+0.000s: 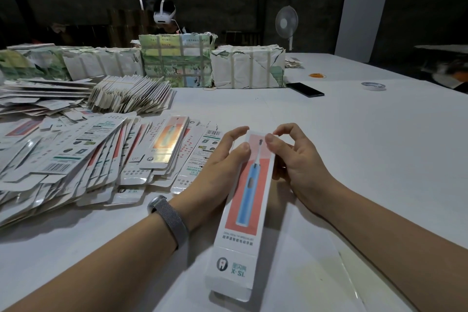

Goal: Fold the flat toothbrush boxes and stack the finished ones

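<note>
A long white toothbrush box (244, 213) with a blue brush printed on a red panel lies lengthwise in front of me on the white table (354, 149). My left hand (217, 170) grips its far left side, thumb on the top face. My right hand (296, 159) holds the far right side, thumb pressing the top near the far end and fingers curled over the end. A wide spread of flat unfolded boxes (83, 159) covers the table to the left. A banded bundle of flat boxes (131, 94) lies behind them.
Wrapped, taped paper bundles (177, 61) line the far side, with another person's headset (164, 14) showing behind them. A black phone (305, 89), a tape roll (373, 85) and orange rubber bands (317, 75) lie at the far right. A standing fan (286, 21) is beyond the table.
</note>
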`<state>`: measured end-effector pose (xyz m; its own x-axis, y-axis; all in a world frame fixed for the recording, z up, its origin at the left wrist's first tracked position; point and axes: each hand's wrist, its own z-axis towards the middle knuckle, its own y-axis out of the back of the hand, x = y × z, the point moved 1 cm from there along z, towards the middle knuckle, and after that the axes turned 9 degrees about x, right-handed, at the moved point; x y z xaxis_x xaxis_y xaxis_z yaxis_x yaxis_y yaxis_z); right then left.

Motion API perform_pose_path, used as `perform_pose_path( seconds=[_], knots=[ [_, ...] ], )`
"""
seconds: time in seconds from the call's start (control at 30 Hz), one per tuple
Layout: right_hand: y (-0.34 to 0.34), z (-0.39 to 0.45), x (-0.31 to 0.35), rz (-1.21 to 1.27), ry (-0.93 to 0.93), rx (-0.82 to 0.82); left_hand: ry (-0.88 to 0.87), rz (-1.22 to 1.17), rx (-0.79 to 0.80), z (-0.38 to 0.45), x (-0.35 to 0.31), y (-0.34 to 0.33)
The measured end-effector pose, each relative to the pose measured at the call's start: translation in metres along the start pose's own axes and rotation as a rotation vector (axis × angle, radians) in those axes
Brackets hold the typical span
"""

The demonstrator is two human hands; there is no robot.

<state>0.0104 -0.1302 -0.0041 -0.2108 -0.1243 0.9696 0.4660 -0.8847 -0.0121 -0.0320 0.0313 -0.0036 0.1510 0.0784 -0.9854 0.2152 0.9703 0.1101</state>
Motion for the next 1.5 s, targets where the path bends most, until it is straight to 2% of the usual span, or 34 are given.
perform_pose_path(
  seconds=[0.3, 0.4, 0.53, 0.6, 0.7, 0.77, 0.87, 0.97, 1.13, 1.23, 1.4, 1.5],
  knots=[
    [-0.002, 0.001, 0.003, 0.04, 0.007, -0.057, 0.038, -0.232, 0.03, 0.001, 0.0, -0.002],
    [0.002, 0.003, 0.003, -0.024, -0.001, -0.118, 0.042, -0.335, 0.012, 0.002, 0.001, -0.002],
    [0.014, 0.006, 0.024, -0.382, 0.114, -0.123, 0.019, -0.402, -0.065, 0.004, 0.002, -0.001],
    [0.019, 0.004, 0.046, -0.628, 0.145, -0.01, 0.0, -0.382, -0.073, 0.004, 0.002, -0.002],
    [0.015, -0.009, 0.059, -1.135, 0.016, 0.243, -0.037, -0.343, -0.077, 0.004, 0.002, -0.004],
    [0.011, -0.02, 0.057, -1.348, -0.027, 0.275, -0.032, -0.318, -0.07, 0.004, 0.001, -0.005],
    [0.023, -0.036, 0.061, -1.297, -0.065, 0.166, -0.035, -0.308, -0.048, 0.005, 0.004, -0.005],
    [0.064, -0.053, 0.078, -1.276, -0.212, -0.001, -0.034, -0.266, -0.034, 0.007, 0.008, -0.003],
    [0.181, -0.106, 0.1, -1.541, -0.682, -0.177, -0.022, -0.205, -0.023, 0.013, 0.017, -0.002],
    [0.245, -0.142, 0.103, -1.626, -0.861, -0.318, 0.006, -0.205, 0.012, 0.015, 0.024, 0.005],
    [0.314, -0.187, 0.102, -1.755, -0.928, -0.561, -0.028, -0.047, 0.038, 0.008, 0.037, 0.012],
    [0.324, -0.184, 0.095, -1.787, -0.882, -0.616, 0.017, -0.003, 0.04, 0.011, 0.054, 0.03]
  ],
)
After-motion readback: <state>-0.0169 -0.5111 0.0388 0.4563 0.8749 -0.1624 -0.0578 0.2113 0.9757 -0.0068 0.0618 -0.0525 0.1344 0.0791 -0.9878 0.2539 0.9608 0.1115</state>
